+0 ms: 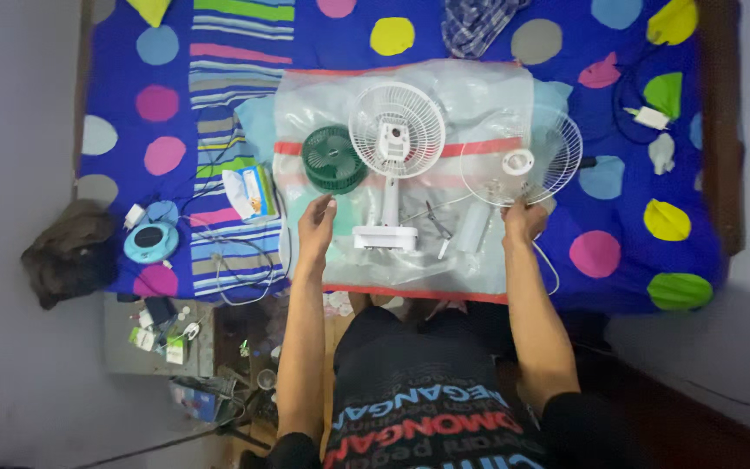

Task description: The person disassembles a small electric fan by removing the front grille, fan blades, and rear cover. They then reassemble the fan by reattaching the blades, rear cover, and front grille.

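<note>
Nearest the bed's near edge, the left hand (316, 227) lay spread and empty on the clear plastic sheet (479, 87), just below the green fan (333, 159). Across the sheet, the right hand (524, 220) pinched the near rim of the loose white fan guard (531, 155). Between them stood the white desk fan (395, 161), its stem running toward the near edge, somewhat closer to the left hand.
</note>
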